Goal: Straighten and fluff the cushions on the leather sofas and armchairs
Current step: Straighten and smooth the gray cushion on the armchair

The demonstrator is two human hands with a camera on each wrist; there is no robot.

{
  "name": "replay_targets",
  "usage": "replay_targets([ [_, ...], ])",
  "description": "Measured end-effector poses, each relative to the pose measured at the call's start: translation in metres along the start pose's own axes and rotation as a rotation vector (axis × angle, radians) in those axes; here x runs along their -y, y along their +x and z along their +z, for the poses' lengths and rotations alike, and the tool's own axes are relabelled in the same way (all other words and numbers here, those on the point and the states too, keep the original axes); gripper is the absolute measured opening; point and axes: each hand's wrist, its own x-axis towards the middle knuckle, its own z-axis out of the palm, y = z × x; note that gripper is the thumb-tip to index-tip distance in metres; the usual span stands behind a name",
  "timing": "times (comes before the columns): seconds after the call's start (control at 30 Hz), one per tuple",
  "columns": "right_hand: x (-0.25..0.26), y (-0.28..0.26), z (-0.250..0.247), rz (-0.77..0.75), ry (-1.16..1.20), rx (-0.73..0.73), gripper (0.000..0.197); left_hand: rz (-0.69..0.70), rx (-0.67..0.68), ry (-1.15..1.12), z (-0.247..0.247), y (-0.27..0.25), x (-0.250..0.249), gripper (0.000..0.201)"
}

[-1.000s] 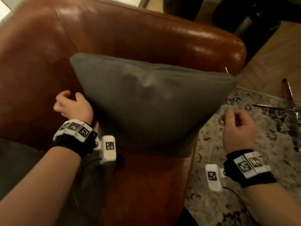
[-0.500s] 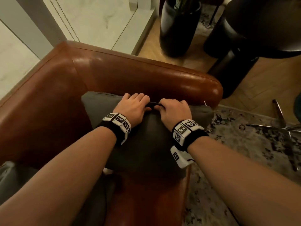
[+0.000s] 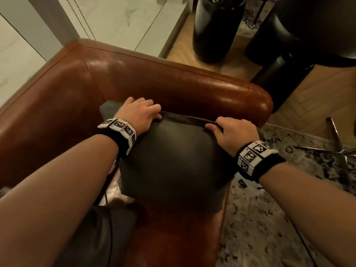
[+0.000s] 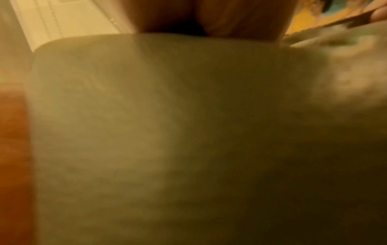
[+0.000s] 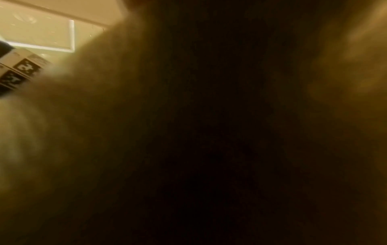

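A dark grey cushion (image 3: 173, 162) stands in the corner of a brown leather armchair (image 3: 173, 83), leaning toward its arm. My left hand (image 3: 138, 112) lies over the cushion's top left corner, fingers curled over the top edge. My right hand (image 3: 231, 130) grips the top seam nearer the right corner, thumb on the front face. In the left wrist view the cushion (image 4: 167, 132) fills the frame, blurred, with my left hand's fingers (image 4: 240, 18) at the top. The right wrist view is dark and blurred against the cushion (image 5: 209, 132).
A patterned rug (image 3: 289, 218) lies to the right of the armchair. Chrome chair legs (image 3: 335, 143) stand on it at the right. A tall black vase (image 3: 215, 29) and a dark round table base (image 3: 289, 54) stand on the wooden floor behind. A pale wall panel (image 3: 119, 20) is behind the armchair.
Both hands rose from the cushion's sides to meet at the middle of its top edge. They have since slid apart along the seam toward the two corners.
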Motion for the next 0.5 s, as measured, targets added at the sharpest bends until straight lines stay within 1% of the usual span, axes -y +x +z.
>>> replay_targets([
  [0.07, -0.008, -0.004, 0.002, 0.0, -0.015, -0.009, 0.041, -0.004, -0.016, 0.038, -0.002, -0.001, 0.005, 0.035],
  [0.1, -0.014, -0.008, 0.002, 0.014, -0.03, -0.006, 0.042, -0.037, -0.014, 0.046, -0.003, -0.007, 0.014, 0.04],
  [0.17, -0.03, -0.02, 0.004, 0.084, -0.056, 0.023, 0.048, -0.16, 0.002, 0.016, 0.003, -0.025, 0.043, 0.046],
  [0.23, -0.036, -0.026, 0.005, 0.105, -0.076, 0.05, 0.053, -0.268, 0.033, -0.042, 0.011, -0.045, 0.069, 0.045],
  [0.3, -0.033, -0.024, 0.005, 0.078, -0.095, 0.064, 0.053, -0.314, 0.071, -0.146, 0.013, -0.055, 0.08, 0.038],
  [0.37, -0.027, -0.018, 0.001, 0.08, -0.103, 0.079, 0.055, -0.325, 0.051, -0.21, 0.008, -0.055, 0.081, 0.027],
  [0.4, -0.025, -0.017, -0.002, 0.086, -0.102, 0.083, 0.057, -0.315, 0.038, -0.207, 0.004, -0.054, 0.083, 0.024],
  [0.5, -0.026, -0.021, -0.012, 0.096, -0.063, 0.045, 0.059, -0.254, 0.015, -0.141, -0.01, -0.054, 0.093, 0.022],
])
